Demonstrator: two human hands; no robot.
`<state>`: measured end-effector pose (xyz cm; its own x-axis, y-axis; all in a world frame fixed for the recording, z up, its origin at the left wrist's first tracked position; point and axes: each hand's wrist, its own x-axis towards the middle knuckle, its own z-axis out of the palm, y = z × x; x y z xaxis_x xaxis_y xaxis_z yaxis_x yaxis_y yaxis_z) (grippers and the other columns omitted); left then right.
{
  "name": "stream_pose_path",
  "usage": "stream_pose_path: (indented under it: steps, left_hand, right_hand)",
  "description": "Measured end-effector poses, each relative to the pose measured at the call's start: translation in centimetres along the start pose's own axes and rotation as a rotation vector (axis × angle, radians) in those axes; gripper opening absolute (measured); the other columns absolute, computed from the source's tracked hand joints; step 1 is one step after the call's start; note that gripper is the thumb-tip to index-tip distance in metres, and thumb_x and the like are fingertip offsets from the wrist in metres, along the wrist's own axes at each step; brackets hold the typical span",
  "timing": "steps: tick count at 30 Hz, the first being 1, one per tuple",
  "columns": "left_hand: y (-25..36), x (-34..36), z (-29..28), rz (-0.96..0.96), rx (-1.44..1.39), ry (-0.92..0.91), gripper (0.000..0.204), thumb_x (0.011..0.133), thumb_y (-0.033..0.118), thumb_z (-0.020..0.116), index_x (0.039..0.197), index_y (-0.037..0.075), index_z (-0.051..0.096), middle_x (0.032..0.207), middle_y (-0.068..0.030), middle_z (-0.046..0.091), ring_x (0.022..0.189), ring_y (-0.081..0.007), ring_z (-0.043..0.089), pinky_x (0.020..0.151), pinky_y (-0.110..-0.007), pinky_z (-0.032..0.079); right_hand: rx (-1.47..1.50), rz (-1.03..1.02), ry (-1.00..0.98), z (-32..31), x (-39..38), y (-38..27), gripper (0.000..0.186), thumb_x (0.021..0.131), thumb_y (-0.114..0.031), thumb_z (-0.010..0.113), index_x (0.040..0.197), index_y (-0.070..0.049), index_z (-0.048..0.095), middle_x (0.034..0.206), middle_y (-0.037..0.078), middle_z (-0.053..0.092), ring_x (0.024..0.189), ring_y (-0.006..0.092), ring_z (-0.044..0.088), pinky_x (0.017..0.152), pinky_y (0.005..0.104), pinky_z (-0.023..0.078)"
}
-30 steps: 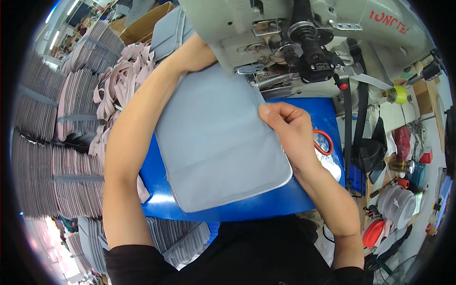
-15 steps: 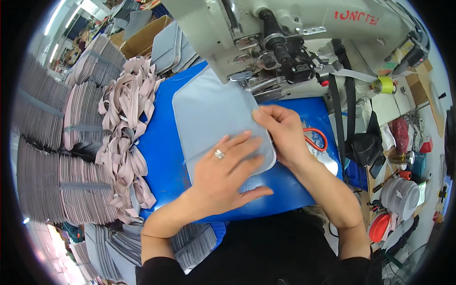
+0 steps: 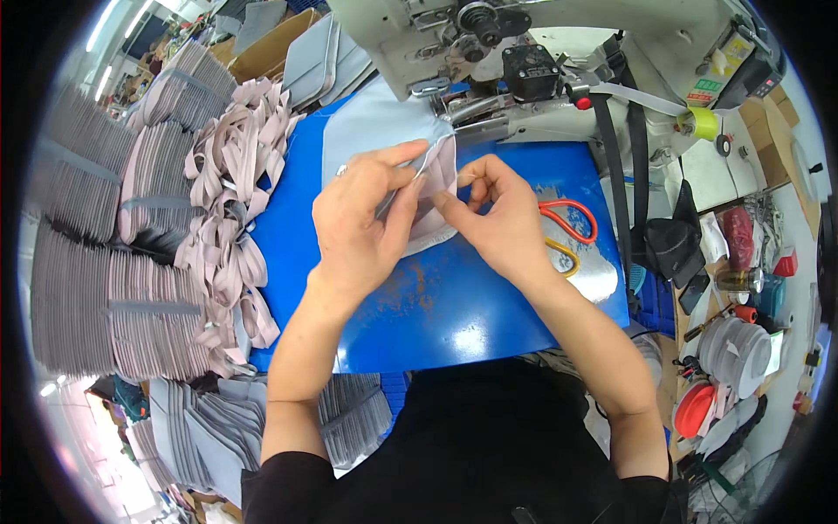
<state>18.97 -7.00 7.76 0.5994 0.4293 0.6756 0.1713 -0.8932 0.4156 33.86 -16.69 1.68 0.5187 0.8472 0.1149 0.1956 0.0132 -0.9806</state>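
A light grey-blue fabric panel [image 3: 371, 118] with rounded corners lies on the blue table under the sewing machine [image 3: 436, 79]. Its near right part is folded up, so a pinkish underside shows between my hands. My left hand [image 3: 362, 214], with a ring on one finger, pinches the turned-up edge between thumb and fingers. On the right side of the fold my right hand [image 3: 497, 214] is closed, thumb against curled fingers, at the panel's edge. Whether a thread or strip is in those fingertips is too small to tell. Scissors with red and yellow handles [image 3: 572, 223] lie just right of that hand.
Tall stacks of grey and pink panels [image 3: 74, 297] and a heap of pinkish straps [image 3: 231, 175] line the left side. More panels [image 3: 327, 61] lie behind. Black straps [image 3: 642, 157] hang at right, near a yellow tape roll [image 3: 701, 122] and cluttered shelves.
Both hands have gone from lying on the flat panel to holding its near part folded up. The left hand has moved up and left. The scissors show more fully.
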Motion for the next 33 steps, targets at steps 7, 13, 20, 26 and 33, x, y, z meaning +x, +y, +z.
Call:
stream_pose_path:
  steps: [7,13,20,26,33]
  left_hand:
    - [0.3,-1.5,2.2,0.267,0.078,-0.158,0.019,0.077,-0.009,0.072,0.092,0.002,0.069,0.108,-0.0119,0.078,0.095,-0.0291,0.075,0.081,-0.037,0.058]
    - [0.3,-0.3,2.0,0.295,0.158,-0.195,0.012,0.079,-0.003,0.074,0.088,0.003,0.068,0.105,-0.0064,0.078,0.097,-0.0235,0.075,0.076,-0.036,0.054]
    - [-2.8,2.7,2.3,0.301,0.194,-0.241,0.014,0.081,-0.001,0.075,0.092,0.005,0.068,0.106,-0.0049,0.078,0.089,-0.0242,0.073,0.073,-0.036,0.051]
    - [-2.9,0.2,3.7,0.297,0.070,-0.111,0.011,0.085,0.003,0.072,0.096,0.003,0.069,0.105,-0.0124,0.077,0.100,-0.0288,0.074,0.088,-0.041,0.055]
    - [-4.7,-1.0,3.1,-0.209,0.229,-0.311,0.044,0.097,0.013,0.071,0.136,-0.004,0.061,0.125,-0.0218,0.070,0.121,-0.0363,0.065,0.108,-0.042,0.047]
  right_hand:
    - [0.562,0.312,-0.011,-0.2,-1.3,1.6,0.012,0.097,-0.013,0.074,0.099,-0.001,0.074,0.080,0.001,0.070,0.070,0.0057,0.063,0.059,0.0226,0.050]
    - [0.663,0.289,-0.032,0.2,-0.7,1.6,0.012,0.099,-0.011,0.071,0.102,-0.001,0.075,0.083,0.001,0.071,0.071,0.0055,0.064,0.058,0.0221,0.050]
    - [0.680,0.307,0.033,1.5,3.0,1.6,0.012,0.098,-0.010,0.071,0.103,0.000,0.076,0.081,0.000,0.071,0.072,0.0053,0.063,0.059,0.0219,0.049]
    - [0.789,0.270,0.160,3.0,4.9,1.6,0.015,0.094,-0.011,0.079,0.099,0.004,0.078,0.082,0.002,0.073,0.071,0.0054,0.062,0.061,0.0225,0.046]
    - [0.739,0.199,0.193,3.4,5.2,2.4,0.023,0.091,-0.019,0.084,0.096,0.003,0.079,0.080,0.002,0.072,0.067,0.0045,0.058,0.061,0.0230,0.045]
